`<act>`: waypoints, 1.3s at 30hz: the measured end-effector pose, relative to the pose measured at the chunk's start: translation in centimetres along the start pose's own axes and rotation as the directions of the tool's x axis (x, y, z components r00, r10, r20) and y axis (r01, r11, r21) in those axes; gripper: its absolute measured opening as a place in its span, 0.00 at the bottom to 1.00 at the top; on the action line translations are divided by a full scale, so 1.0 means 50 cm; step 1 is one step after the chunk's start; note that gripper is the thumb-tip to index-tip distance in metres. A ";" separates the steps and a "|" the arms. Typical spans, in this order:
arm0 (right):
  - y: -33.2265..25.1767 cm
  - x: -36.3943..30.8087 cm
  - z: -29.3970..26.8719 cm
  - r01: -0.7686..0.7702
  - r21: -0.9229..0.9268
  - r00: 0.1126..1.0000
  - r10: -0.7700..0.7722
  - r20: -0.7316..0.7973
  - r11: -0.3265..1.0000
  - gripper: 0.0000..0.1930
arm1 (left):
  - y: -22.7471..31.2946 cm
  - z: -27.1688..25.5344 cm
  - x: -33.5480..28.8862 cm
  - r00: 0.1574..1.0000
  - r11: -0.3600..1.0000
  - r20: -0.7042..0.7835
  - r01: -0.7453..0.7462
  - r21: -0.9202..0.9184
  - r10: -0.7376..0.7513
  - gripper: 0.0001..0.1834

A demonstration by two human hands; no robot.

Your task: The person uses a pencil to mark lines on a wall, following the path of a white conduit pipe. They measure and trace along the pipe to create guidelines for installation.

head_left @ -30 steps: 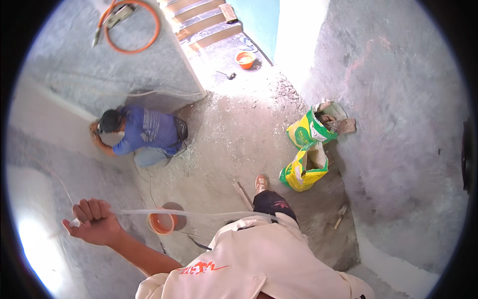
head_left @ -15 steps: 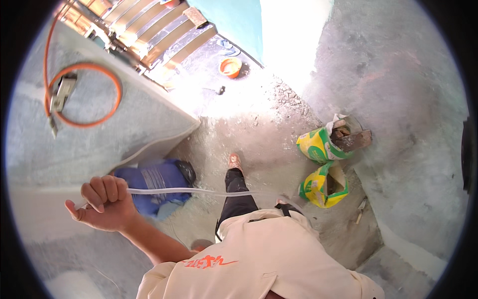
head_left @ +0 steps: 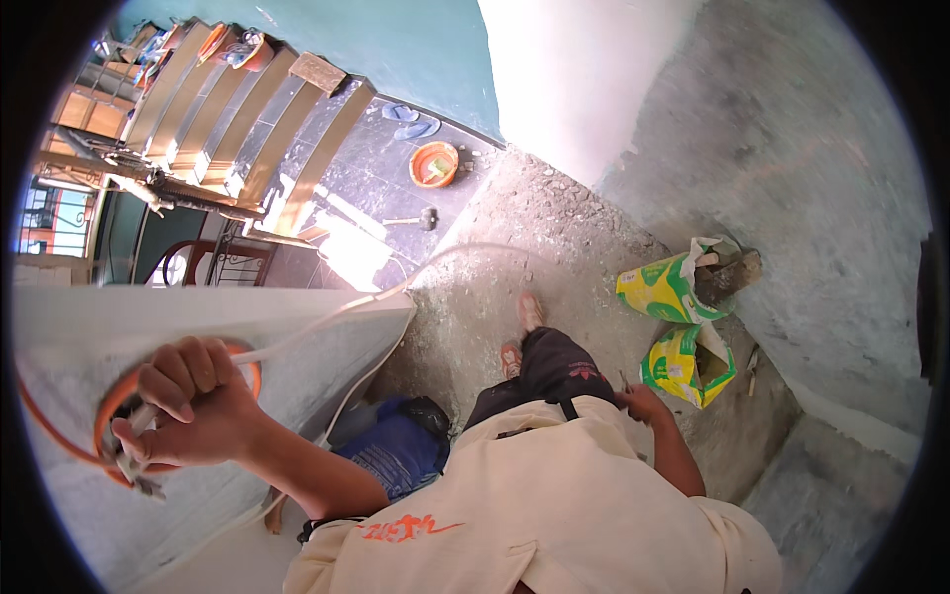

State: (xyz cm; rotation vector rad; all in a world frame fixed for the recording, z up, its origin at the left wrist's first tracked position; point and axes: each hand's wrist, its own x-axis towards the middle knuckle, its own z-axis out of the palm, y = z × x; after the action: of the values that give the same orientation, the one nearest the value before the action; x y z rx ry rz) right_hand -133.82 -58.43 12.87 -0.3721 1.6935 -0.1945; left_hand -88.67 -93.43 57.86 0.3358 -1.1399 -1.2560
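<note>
My left hand (head_left: 193, 401) is raised at the left, its fingers wrapped round a white cable (head_left: 327, 319). From that fist the cable arcs to the right over the floor, where it blurs. Behind the hand a coiled orange hose (head_left: 255, 374) with a grey fitting lies against the pale wall, partly covered by my fingers. My right hand (head_left: 645, 404) is low beside my right thigh, near the yellow-green bag. Its fingers look curled, but what they hold, if anything, is too small to make out.
Two yellow-green bags (head_left: 658, 287) stand at the right, the farther holding rubble. A blue sack (head_left: 396, 457) lies by the left ledge. Farther off are an orange basin (head_left: 433, 165), slippers (head_left: 416, 129), a mallet (head_left: 427, 218) and steps (head_left: 267, 153) with a brick (head_left: 317, 73).
The view has turned, bringing more of the steps into sight. The white cable has swung from nearly straight into a raised arc. My right hand has come into view beside my thigh.
</note>
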 end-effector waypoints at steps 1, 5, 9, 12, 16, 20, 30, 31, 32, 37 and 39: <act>-0.062 0.003 0.007 0.047 -0.050 0.997 -0.049 -0.055 0.998 0.19 | -0.020 -0.014 0.037 1.000 1.000 -0.018 -0.012 0.003 0.012 0.34; -0.224 0.123 0.025 0.304 0.137 0.927 -0.261 -0.268 0.943 0.18 | -0.077 -0.053 0.199 0.998 0.997 0.051 -0.031 -0.065 0.034 0.32; -0.394 0.312 -0.004 0.281 -0.018 0.864 -0.261 -0.431 0.959 0.19 | -0.132 -0.053 0.366 0.983 0.995 0.154 -0.094 -0.009 0.095 0.28; -0.540 0.427 -0.029 0.322 0.028 0.813 -0.261 -0.520 0.946 0.21 | -0.168 -0.071 0.482 0.979 0.980 0.117 -0.177 0.096 0.166 0.28; -0.686 0.545 -0.067 0.234 -0.177 0.744 -0.293 -0.600 0.956 0.20 | -0.269 -0.082 0.642 0.981 0.995 0.174 -0.094 0.022 0.088 0.26; -0.789 0.640 -0.078 0.223 -0.197 0.716 -0.298 -0.632 0.955 0.18 | -0.385 -0.120 0.786 0.973 0.998 0.223 -0.059 0.018 0.054 0.25; -1.019 0.839 -0.074 0.201 0.000 0.640 -0.131 -0.757 0.980 0.19 | -0.818 -0.234 1.019 0.775 0.867 0.586 0.441 -0.234 -0.236 0.24; -1.042 0.875 -0.076 0.198 -0.015 0.605 -0.135 -0.784 0.980 0.19 | -0.883 -0.237 1.014 0.778 0.858 0.579 0.452 -0.245 -0.244 0.25; -1.061 0.911 -0.077 0.193 -0.032 0.573 -0.139 -0.808 0.981 0.20 | -0.946 -0.251 1.013 0.781 0.850 0.559 0.471 -0.236 -0.277 0.26; -1.162 1.126 -0.098 0.309 -0.035 0.602 -0.223 -0.767 0.951 0.23 | -1.265 -0.306 0.971 0.688 0.763 0.627 0.607 -0.222 -0.365 0.27; -1.211 1.225 -0.113 0.349 -0.061 0.622 -0.280 -0.732 0.935 0.24 | -1.401 -0.366 0.958 0.702 0.777 0.610 0.592 -0.212 -0.368 0.27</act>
State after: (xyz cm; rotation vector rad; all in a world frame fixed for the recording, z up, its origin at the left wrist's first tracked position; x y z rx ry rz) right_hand -138.64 -136.93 -22.66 -0.5776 2.3995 -0.7701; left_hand -119.06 -165.72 20.67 -0.0460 -1.2643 -2.1284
